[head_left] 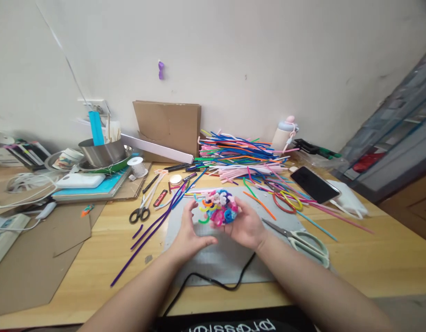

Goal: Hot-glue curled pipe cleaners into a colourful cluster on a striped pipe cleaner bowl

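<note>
The right hand (249, 228) is gripping a multicoloured pipe-cleaner bundle (218, 210) above the grey mat (226, 263). The left hand (191, 231) is hanging just beside it, thumb and fingers apart (contact with the bundle cannot be told). Pale-green scissors (291, 235) are lying to the right; a pipe-cleaner pile (240, 152) is sitting behind.

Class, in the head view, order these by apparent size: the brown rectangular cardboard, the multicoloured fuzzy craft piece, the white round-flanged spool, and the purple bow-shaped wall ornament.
Largest to smallest:
1. Brown rectangular cardboard
2. Multicoloured fuzzy craft piece, held in the right hand
3. White round-flanged spool
4. Purple bow-shaped wall ornament
</note>
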Tool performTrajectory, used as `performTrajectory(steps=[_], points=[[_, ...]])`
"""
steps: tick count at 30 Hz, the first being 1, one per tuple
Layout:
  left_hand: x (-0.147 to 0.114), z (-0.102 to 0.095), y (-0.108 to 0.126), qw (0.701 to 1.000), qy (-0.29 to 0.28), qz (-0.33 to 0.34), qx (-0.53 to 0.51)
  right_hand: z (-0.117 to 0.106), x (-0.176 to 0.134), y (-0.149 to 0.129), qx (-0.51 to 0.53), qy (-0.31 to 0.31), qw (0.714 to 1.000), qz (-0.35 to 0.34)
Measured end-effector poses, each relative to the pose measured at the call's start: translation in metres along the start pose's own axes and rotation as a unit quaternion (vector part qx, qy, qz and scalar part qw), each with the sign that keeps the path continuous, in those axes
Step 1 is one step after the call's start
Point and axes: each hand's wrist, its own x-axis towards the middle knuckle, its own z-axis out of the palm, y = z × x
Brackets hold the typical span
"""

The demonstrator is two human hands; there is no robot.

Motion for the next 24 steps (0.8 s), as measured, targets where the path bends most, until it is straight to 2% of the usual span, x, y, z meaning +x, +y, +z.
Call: performTrajectory(steps=[2, 4, 6, 7, 9, 11, 14, 16, 18, 22, 24], points=[[0.0, -0.006, -0.001, 0.999, 0.004, 0.005, 0.041, 0.006, 0.003, -0.03, -0.122, -0.003, 0.988, -0.095], [0.001, -0.01, -0.001, 0.998, 0.012, 0.003, 0.069, 0.017, 0.005, -0.065, -0.3, -0.011, 0.941, -0.154], [0.001, -0.013, -0.003, 0.996, 0.018, 0.004, 0.09, 0.032, 0.007, -0.102, -0.487, -0.05, 0.856, -0.164], [0.002, -0.013, -0.004, 0.995, 0.019, 0.006, 0.096, 0.041, 0.007, -0.118, -0.566, -0.08, 0.804, -0.16], [0.002, -0.013, -0.007, 0.995, 0.019, 0.012, 0.099, 0.061, 0.007, -0.145, -0.675, -0.123, 0.707, -0.171], [0.003, -0.013, -0.012, 0.995, 0.027, 0.012, 0.097, 0.08, 0.008, -0.163, -0.737, -0.139, 0.646, -0.146], [0.004, -0.012, -0.019, 0.995, 0.053, 0.003, 0.088, 0.102, 0.009, -0.177, -0.791, -0.145, 0.584, -0.11], [0.006, -0.012, -0.023, 0.994, 0.073, -0.007, 0.08, 0.111, 0.009, -0.182, -0.807, -0.137, 0.564, -0.108], [0.008, -0.012, -0.026, 0.993, 0.091, -0.018, 0.071, 0.117, 0.009, -0.188, -0.808, -0.133, 0.563, -0.112], [0.012, -0.013, -0.032, 0.991, 0.117, -0.037, 0.048, 0.124, 0.003, -0.196, -0.801, -0.132, 0.571, -0.121], [0.013, -0.013, -0.034, 0.991, 0.124, -0.044, 0.031, 0.123, -0.001, -0.196, -0.781, -0.131, 0.598, -0.125]])
